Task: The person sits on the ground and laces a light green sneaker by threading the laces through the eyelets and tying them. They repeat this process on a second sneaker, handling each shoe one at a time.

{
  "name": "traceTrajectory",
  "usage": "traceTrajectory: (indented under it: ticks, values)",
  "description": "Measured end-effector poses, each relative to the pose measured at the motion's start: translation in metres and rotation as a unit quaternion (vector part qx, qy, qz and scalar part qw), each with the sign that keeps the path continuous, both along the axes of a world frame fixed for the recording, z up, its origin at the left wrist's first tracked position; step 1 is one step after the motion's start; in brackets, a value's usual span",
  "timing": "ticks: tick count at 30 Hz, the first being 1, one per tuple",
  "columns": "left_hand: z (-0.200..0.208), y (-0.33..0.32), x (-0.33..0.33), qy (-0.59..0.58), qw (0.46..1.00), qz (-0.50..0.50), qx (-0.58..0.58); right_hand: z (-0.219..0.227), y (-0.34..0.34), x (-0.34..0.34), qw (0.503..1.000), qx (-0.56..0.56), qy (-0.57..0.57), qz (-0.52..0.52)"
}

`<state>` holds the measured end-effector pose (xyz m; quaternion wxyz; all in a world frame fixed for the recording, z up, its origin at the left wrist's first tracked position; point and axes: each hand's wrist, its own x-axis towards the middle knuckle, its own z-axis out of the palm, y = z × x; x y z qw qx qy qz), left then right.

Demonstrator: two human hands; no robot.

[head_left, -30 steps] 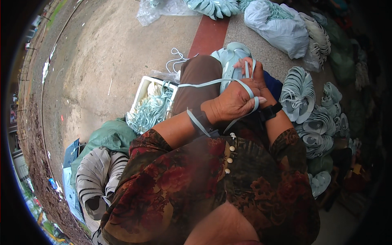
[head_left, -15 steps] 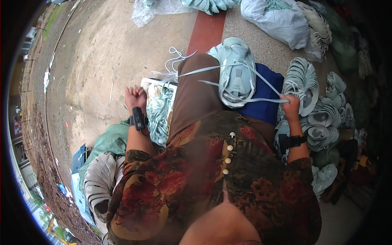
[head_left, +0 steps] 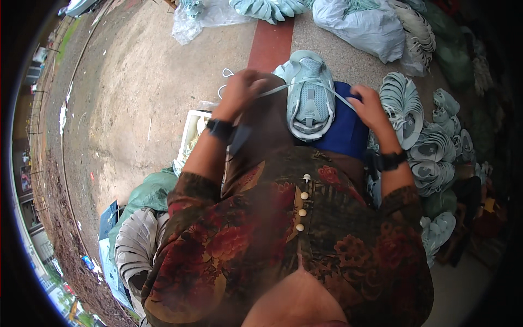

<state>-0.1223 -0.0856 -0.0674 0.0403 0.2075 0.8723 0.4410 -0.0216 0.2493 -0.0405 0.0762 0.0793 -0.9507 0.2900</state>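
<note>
A pale blue-green shoe upper [head_left: 310,103] lies across my lap, partly over the dark blue cloth on my thigh. A pale flat shoelace [head_left: 339,97] crosses the upper and stretches out to both sides. At its right side, my right hand [head_left: 366,104] has its fingers bent round the lace. My left hand [head_left: 242,91], above my brown-trousered knee, is curled at the left stretch of lace. Its fingertips are slightly blurred, and its grip is partly hidden. Thin loops of lace show beyond that hand.
A white box [head_left: 190,131] stands beside my left leg, partly behind my forearm. Stacked uppers [head_left: 402,106] lie to my right, with more in a white sack [head_left: 362,30] ahead. Grey stacked parts [head_left: 133,245] and a green bag [head_left: 147,188] are at my left.
My left hand has come up and right, from beside the box to the lace. The right hand has moved up and inward. The lower lace strand no longer stretches right from the upper.
</note>
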Motion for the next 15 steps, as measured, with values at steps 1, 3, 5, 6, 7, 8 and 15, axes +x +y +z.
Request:
traceTrajectory:
  ticks: [1,3,5,6,7,8,15]
  values:
    - [0.009,0.021,-0.005,-0.004,0.999,-0.038,0.001,-0.005,-0.017,-0.014,0.998,-0.035,-0.051,-0.004]
    - [0.008,0.057,-0.014,-0.080,0.991,-0.101,0.046,-0.009,-0.042,-0.035,0.993,-0.056,-0.105,-0.011]
    - [0.001,0.081,-0.024,-0.051,0.989,-0.138,-0.031,-0.008,-0.057,-0.047,0.993,-0.028,-0.111,-0.017]
    - [-0.001,0.090,-0.029,-0.041,0.982,-0.161,-0.092,-0.007,-0.058,-0.051,0.994,-0.007,-0.108,-0.013]
    - [-0.002,0.093,-0.035,-0.077,0.981,-0.167,-0.066,-0.007,-0.059,-0.055,0.994,0.014,-0.106,-0.009]
    - [-0.004,0.096,-0.040,-0.113,0.978,-0.172,-0.040,-0.005,-0.058,-0.059,0.994,0.035,-0.103,-0.004]
    - [0.022,0.112,-0.052,-0.137,0.963,-0.212,-0.094,-0.004,-0.054,-0.080,0.978,0.016,-0.205,0.022]
